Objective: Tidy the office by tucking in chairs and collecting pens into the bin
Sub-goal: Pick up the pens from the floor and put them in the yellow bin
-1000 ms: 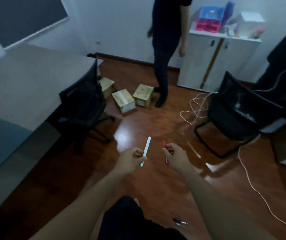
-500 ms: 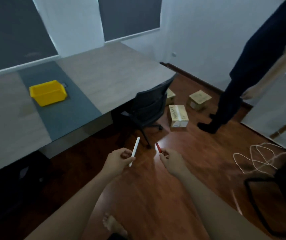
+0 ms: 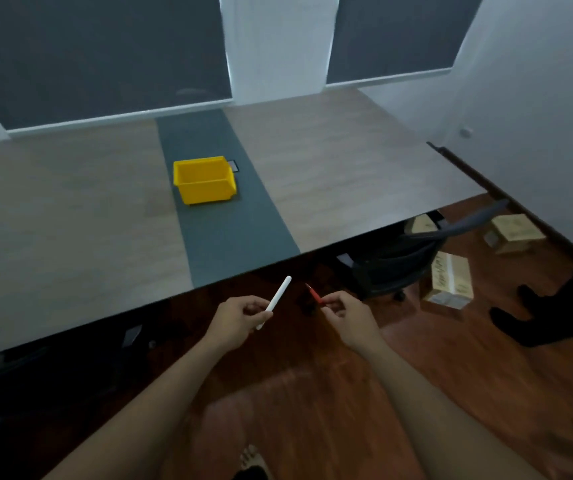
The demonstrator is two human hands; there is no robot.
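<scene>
Yellow bin (image 3: 204, 180) sits on desk (image 3: 70, 216); left hand (image 3: 240, 320) fingers pinch white pen (image 3: 278, 301), right hand (image 3: 347, 315) fingers pinch red pen (image 3: 315, 295).

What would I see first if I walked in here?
Probably the bright yellow bin, alone on the grey strip in the middle of the long desk. Next, the two hands in front of the desk: the left hand holds a white pen, the right hand a red pen. To the right, cardboard boxes lie on the wooden floor.
</scene>
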